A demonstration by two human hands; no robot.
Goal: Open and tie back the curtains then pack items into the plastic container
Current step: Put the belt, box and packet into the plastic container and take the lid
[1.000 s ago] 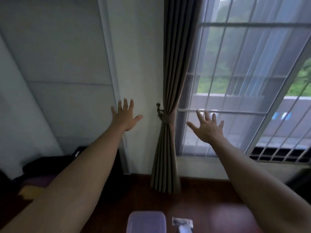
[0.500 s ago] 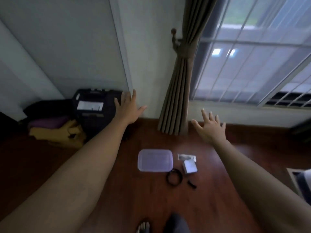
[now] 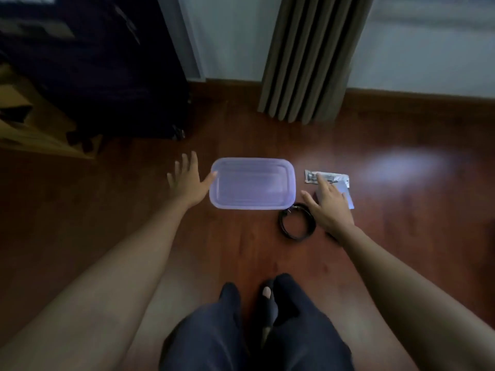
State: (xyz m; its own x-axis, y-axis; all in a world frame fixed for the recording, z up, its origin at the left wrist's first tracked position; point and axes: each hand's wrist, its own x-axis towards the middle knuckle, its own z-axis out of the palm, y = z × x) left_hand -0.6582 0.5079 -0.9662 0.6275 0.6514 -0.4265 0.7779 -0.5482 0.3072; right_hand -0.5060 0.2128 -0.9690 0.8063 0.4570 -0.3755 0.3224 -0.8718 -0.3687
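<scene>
A translucent plastic container point(image 3: 253, 183) with its lid on lies on the wooden floor. My left hand point(image 3: 187, 182) is spread open at its left end, thumb touching the rim. To the right lie a silver foil packet point(image 3: 328, 178), a small white box point(image 3: 345, 198) and a coiled black cable point(image 3: 296, 220). My right hand point(image 3: 328, 207) hovers open over the white box, forefinger reaching the packet. The gathered brown curtain point(image 3: 308, 57) hangs at the wall behind.
A dark suitcase point(image 3: 107, 68) stands at the back left, with yellow fabric point(image 3: 32, 124) beside it. My knees and one foot point(image 3: 265, 317) are at the bottom centre. Bare wooden floor point(image 3: 415, 236) stretches to the right.
The view has dropped from the tied curtain and window to the floor. Both hands came down from chest height to the container and the items beside it.
</scene>
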